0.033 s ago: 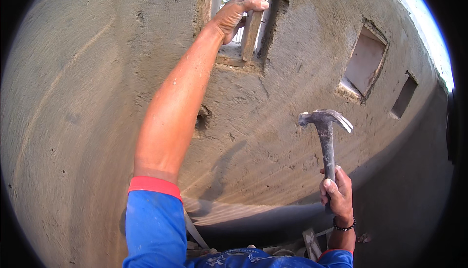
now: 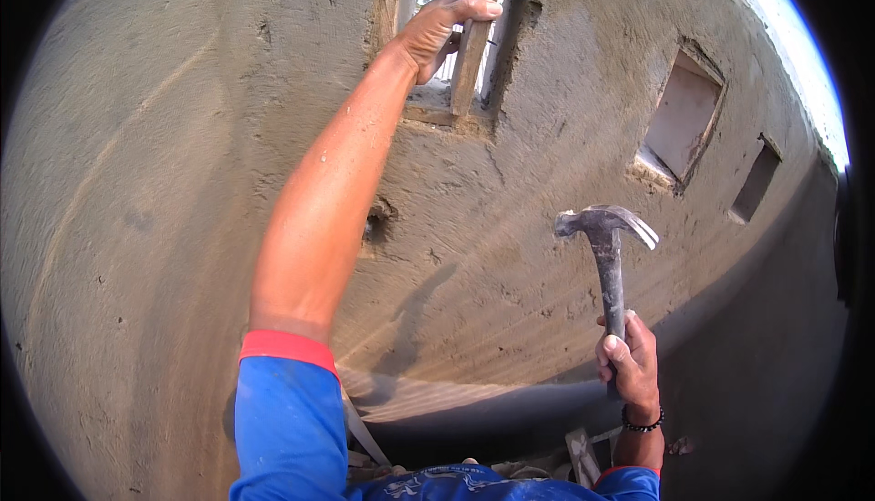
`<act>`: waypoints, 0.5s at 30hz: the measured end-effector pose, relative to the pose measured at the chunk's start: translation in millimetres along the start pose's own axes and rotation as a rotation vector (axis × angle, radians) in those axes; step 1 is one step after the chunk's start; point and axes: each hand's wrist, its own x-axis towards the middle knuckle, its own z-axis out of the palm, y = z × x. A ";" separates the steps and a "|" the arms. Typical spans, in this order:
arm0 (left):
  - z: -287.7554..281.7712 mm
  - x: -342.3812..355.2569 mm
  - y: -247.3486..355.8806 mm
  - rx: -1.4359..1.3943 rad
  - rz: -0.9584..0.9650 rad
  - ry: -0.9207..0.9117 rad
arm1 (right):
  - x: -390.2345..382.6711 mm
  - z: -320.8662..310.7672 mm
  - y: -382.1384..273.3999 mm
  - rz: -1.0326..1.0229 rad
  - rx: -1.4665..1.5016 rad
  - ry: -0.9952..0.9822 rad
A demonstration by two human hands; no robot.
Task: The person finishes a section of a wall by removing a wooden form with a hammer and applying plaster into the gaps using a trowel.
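Observation:
My left hand [image 2: 444,29] reaches up to a small opening in the wall, its fingers closed around an upright wooden strip [image 2: 470,63]. The thumb lies across the strip's front face, while the other fingers are partly hidden behind it. Around the opening runs a wooden frame [image 2: 390,0], and the strip's lower end overlaps its bottom piece. Lower on the right, my right hand [image 2: 631,360] grips a claw hammer [image 2: 606,255] by the handle. The hammer is held head up, apart from the wall, with its claw pointing right.
A rough plastered wall [image 2: 182,154] curves across the view. To the right are a larger square recess [image 2: 682,113] and a narrow one [image 2: 756,182]. A small broken hole [image 2: 375,224] lies beside my left forearm. Wooden pieces [image 2: 583,457] sit low by my body.

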 end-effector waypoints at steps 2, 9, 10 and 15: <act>9.4 -7.9 14.8 0.005 0.005 0.015 | 0.8 1.4 -0.8 -0.006 -0.002 -0.012; 11.1 -35.5 31.7 0.120 0.094 0.121 | 5.2 17.3 -6.0 -0.014 0.002 -0.056; 13.2 -38.4 37.1 0.109 0.099 0.118 | 2.9 17.2 -7.3 -0.004 -0.004 -0.040; 11.5 -77.9 77.6 -0.021 0.110 0.089 | -2.0 21.6 -9.4 0.001 0.018 -0.026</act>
